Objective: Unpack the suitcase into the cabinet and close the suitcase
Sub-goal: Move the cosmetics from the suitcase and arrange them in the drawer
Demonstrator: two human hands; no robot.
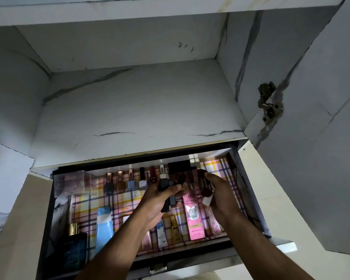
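Both arms reach up from the bottom of the frame over the open drawer point(249, 190) at lower centre. The left hand point(160, 201), palm up, curls round a bunch of dark lipstick tubes point(167, 196). The right hand point(220, 193), just to its right, pinches a small dark red bottle point(207, 191) above the pink BB cream box point(194, 216). The cabinet shelf point(137, 110) fills the upper frame.

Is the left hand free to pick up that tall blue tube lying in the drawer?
Probably not right away. The blue tube lies uncovered, with nothing over it, but the left hand already grips several dark lipstick cases, so it would likely have to set those down first.
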